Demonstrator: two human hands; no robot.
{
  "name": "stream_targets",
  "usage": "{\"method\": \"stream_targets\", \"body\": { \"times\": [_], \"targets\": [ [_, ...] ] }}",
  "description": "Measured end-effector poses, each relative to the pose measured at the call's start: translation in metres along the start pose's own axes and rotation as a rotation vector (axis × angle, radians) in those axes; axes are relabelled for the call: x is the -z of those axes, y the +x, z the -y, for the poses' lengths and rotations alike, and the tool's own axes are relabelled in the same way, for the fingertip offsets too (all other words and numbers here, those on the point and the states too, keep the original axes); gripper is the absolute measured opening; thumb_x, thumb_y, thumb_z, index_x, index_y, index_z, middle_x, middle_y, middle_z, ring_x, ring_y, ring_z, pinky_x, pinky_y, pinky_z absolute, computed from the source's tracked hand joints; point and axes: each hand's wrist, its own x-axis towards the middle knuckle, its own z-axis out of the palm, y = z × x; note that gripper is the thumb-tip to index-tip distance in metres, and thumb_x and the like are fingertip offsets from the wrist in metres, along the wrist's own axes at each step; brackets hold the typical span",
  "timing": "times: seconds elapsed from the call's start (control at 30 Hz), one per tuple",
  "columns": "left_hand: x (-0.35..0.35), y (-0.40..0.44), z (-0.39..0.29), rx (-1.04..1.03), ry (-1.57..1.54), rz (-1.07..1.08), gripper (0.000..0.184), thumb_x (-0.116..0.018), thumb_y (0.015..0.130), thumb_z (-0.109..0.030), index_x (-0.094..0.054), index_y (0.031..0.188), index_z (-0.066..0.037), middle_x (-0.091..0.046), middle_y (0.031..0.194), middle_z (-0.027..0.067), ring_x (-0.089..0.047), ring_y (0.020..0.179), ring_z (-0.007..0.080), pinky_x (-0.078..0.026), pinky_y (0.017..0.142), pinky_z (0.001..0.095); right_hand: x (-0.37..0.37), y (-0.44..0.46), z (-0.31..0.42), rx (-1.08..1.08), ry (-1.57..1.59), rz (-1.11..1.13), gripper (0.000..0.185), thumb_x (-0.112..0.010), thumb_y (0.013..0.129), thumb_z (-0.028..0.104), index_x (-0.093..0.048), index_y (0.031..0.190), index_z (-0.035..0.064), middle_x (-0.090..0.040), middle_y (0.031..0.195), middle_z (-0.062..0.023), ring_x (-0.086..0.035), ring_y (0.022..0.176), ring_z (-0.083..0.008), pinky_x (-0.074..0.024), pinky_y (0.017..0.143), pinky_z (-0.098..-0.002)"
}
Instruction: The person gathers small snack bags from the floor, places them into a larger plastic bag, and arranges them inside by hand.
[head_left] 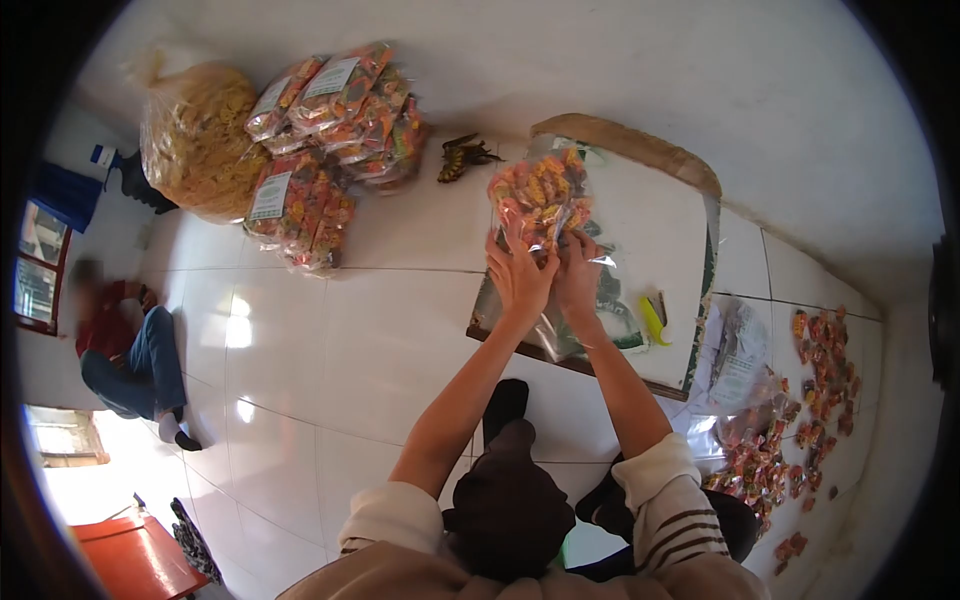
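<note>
A clear plastic bag (543, 195) full of small orange and yellow snack packets lies on a low white board (660, 230) with green markings and a brown edge. My left hand (520, 275) closes on the near left part of the bag, below the packets. Close beside it, my right hand (575, 272) grips the plastic at the near right. Loose clear film stretches from between my hands toward me. To the right of my right hand lies a small yellow-green tool (655, 318), its kind unclear.
Packed, labelled bags (340, 120) are piled at the back left beside a large sack of yellow snacks (200, 140). Loose small packets (825, 370) and plastic bags (738, 350) lie on the right. A dark bunch (465, 158) sits near the wall. Another person (135, 350) sits at far left.
</note>
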Motion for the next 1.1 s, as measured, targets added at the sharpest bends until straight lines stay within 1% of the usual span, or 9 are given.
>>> {"method": "stream_targets", "body": {
  "times": [0.07,0.2,0.3,0.37,0.53,0.63,0.83,0.97,1.1],
  "targets": [
    [0.01,0.003,-0.012,-0.399,0.266,-0.091,0.055,-0.059,0.073,-0.021,-0.042,0.125,-0.022,-0.025,0.131,0.0178,-0.025,0.119,0.0361,-0.025,0.095,0.0493,0.006,0.002,0.001,-0.018,0.209,0.02,0.052,-0.057,0.074,0.007,-0.04,0.123,0.0024,-0.043,0.121,-0.0176,-0.039,0.11,-0.0352,-0.0341,0.089,-0.0422],
    [0.006,0.013,-0.015,-0.402,0.344,0.038,0.038,-0.06,0.072,-0.02,-0.056,0.11,-0.029,-0.021,0.137,0.0129,-0.021,0.123,0.0388,-0.02,0.097,0.0543,0.01,-0.001,-0.01,0.125,0.103,0.107,0.049,-0.05,0.077,0.007,-0.038,0.124,0.0022,-0.04,0.127,-0.016,-0.038,0.113,-0.0364,-0.0323,0.093,-0.042],
    [0.01,0.015,-0.018,-0.323,0.438,0.144,0.037,-0.055,0.079,-0.022,-0.053,0.115,-0.03,-0.016,0.139,0.0129,-0.017,0.126,0.0386,-0.02,0.098,0.0553,0.034,-0.007,-0.016,0.371,0.248,0.199,0.049,-0.048,0.077,0.006,-0.038,0.124,0.0012,-0.04,0.127,-0.0154,-0.038,0.115,-0.0353,-0.0311,0.096,-0.0436],
    [0.009,0.015,-0.015,-0.348,0.404,0.181,0.038,-0.054,0.079,-0.023,-0.052,0.116,-0.03,-0.016,0.139,0.0128,-0.015,0.127,0.0387,-0.017,0.097,0.0594,0.046,-0.026,-0.032,0.344,0.24,0.199,0.045,-0.048,0.078,0.008,-0.042,0.122,0.0008,-0.041,0.127,-0.0159,-0.038,0.117,-0.033,-0.0314,0.097,-0.0417],
    [0.011,0.008,-0.038,-0.349,0.555,0.171,0.043,-0.056,0.078,-0.023,-0.048,0.121,-0.026,-0.013,0.14,0.0149,-0.011,0.128,0.0393,-0.012,0.095,0.0637,0.167,-0.06,-0.04,0.21,0.056,0.822,0.033,-0.048,0.086,0.01,-0.048,0.118,0.0021,-0.045,0.125,-0.015,-0.048,0.108,-0.0307,-0.0389,0.091,-0.0355],
    [-0.002,-0.01,-0.078,-0.628,0.404,0.142,0.046,-0.057,0.078,-0.021,-0.045,0.123,-0.024,-0.012,0.14,0.016,-0.011,0.128,0.0387,-0.012,0.096,0.062,0.264,-0.09,-0.052,-0.168,0.135,0.776,0.032,-0.052,0.085,0.012,-0.051,0.115,0.0014,-0.054,0.113,-0.0174,-0.055,0.099,-0.029,-0.0432,0.085,-0.036],
    [-0.054,-0.114,-0.209,-1.047,-0.09,0.643,0.046,-0.061,0.077,-0.024,-0.046,0.12,-0.017,-0.035,0.125,0.0161,-0.033,0.115,0.036,-0.027,0.097,0.046,0.43,-0.199,-0.107,-0.642,0.003,-0.04,0.028,-0.053,0.084,0.013,-0.055,0.11,0.0042,-0.062,0.096,-0.0121,-0.06,0.083,-0.0206,-0.0468,0.073,-0.0314],
    [-0.107,-0.201,-0.26,-1.125,-0.13,1.108,0.044,-0.057,0.081,-0.026,-0.045,0.121,-0.013,-0.036,0.126,0.0149,-0.034,0.116,0.0332,-0.031,0.097,0.0412,0.465,-0.285,-0.181,-0.801,0.029,-0.24,0.026,-0.049,0.088,0.016,-0.055,0.11,0.0045,-0.063,0.097,-0.0074,-0.059,0.085,-0.0148,-0.0456,0.073,-0.0283],
    [-0.191,-0.295,-0.235,-1.198,0.011,1.576,0.041,-0.057,0.081,-0.024,-0.047,0.117,-0.009,-0.041,0.122,0.0149,-0.038,0.113,0.0344,-0.032,0.097,0.0407,0.439,-0.352,-0.223,-1.0,0.021,-0.415,0.024,-0.051,0.087,0.014,-0.056,0.107,0.0024,-0.064,0.092,-0.0082,-0.061,0.08,-0.0178,-0.0466,0.072,-0.0287]
  ]
}}
